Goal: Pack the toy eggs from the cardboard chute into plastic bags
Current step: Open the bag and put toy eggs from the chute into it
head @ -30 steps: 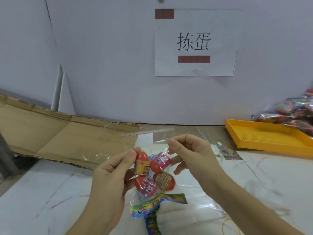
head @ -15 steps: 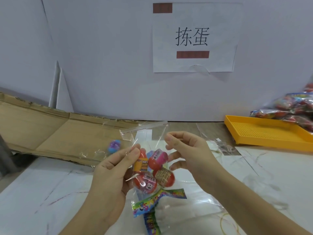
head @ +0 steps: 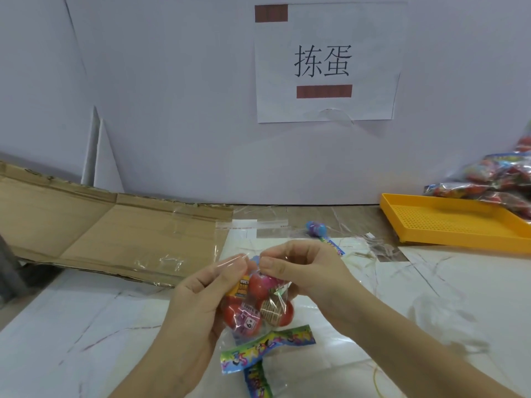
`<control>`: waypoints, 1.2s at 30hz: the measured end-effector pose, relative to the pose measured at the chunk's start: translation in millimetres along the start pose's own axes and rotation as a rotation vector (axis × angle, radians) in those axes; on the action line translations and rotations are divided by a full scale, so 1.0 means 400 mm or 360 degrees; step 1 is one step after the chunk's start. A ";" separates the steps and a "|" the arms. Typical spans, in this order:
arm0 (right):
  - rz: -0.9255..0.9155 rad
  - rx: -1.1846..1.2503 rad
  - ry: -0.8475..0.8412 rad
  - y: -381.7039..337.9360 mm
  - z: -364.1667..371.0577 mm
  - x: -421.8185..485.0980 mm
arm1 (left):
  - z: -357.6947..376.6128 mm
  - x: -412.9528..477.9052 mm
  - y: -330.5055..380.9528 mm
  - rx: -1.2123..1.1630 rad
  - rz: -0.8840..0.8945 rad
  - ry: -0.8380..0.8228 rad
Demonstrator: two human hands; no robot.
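Note:
A clear plastic bag (head: 275, 297) holding several red and pink toy eggs (head: 258, 308) hangs between my hands over the white table. My left hand (head: 201, 294) pinches the bag's top edge on the left. My right hand (head: 298, 271) pinches the same top edge from the right, fingertips almost meeting the left thumb. A colourful printed header strip (head: 267, 346) dangles at the bag's lower end. The cardboard chute (head: 109, 234) lies flat at the left with no eggs visible on it. One blue-purple egg (head: 315, 227) sits loose on the table behind my hands.
An orange perforated tray (head: 454, 225) stands at the back right, with a heap of filled bags (head: 494, 179) behind it. Empty clear bags (head: 258, 225) and thin rubber bands lie on the table. A paper sign hangs on the grey wall.
A blue-purple egg has rolled off the chute to the table behind my hands. My hands have come together at the bag's top, folding the open flap down.

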State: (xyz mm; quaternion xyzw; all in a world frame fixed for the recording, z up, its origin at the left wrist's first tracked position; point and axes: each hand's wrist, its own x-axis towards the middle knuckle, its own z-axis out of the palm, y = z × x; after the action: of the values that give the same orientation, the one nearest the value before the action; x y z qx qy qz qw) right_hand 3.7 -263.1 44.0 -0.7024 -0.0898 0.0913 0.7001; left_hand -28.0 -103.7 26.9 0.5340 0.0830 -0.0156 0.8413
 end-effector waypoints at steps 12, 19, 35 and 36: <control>0.0117 0.0078 -0.0047 0.021 0.017 0.003 | 0.001 -0.002 0.007 -0.0053 0.0032 0.0123; 0.0112 0.0073 -0.0099 0.031 0.027 -0.003 | -0.014 0.003 0.015 0.0029 0.0143 0.0029; 0.0011 0.0270 0.0239 0.028 0.004 0.014 | -0.017 0.015 0.002 -0.0156 0.0230 0.0184; 0.0004 0.0258 0.0249 0.029 0.002 0.016 | -0.020 0.018 0.000 -0.0149 0.0232 0.0186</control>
State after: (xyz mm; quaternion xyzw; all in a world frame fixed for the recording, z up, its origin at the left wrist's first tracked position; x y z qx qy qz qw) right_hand 9.5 -260.6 32.5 -0.6485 -0.0263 0.0442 0.7595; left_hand -22.1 -95.9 22.5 0.4986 0.0936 0.0808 0.8579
